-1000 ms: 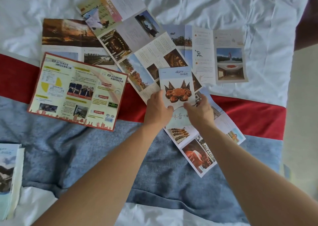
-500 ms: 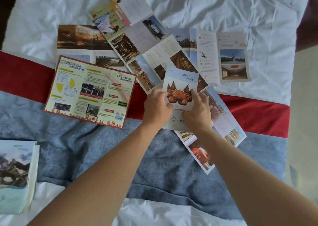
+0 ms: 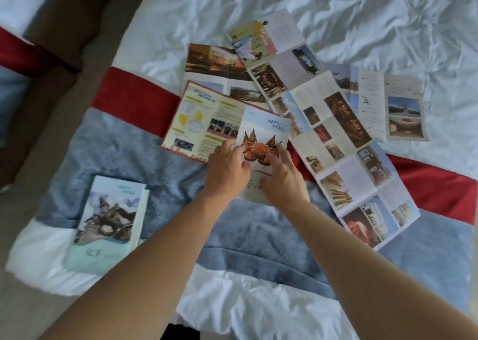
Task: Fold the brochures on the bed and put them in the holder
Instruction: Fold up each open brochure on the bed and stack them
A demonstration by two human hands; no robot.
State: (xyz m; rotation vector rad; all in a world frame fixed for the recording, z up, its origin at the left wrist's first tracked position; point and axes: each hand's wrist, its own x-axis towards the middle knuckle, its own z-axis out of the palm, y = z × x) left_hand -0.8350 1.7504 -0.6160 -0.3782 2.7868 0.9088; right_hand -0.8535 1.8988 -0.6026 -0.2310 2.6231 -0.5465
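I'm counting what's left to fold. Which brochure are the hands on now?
The folded crab-cover brochure: both the left hand and right hand press on it; the others lie untouched.

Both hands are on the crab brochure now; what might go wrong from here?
1. The crab brochure overlaps the red-bordered brochure, so sliding it may drag that one along.
2. The left hand and right hand press it into a soft blanket, so creases may set crooked.
3. The long brochure lies close beside the right hand; a wrist sweep could shift or crumple it.
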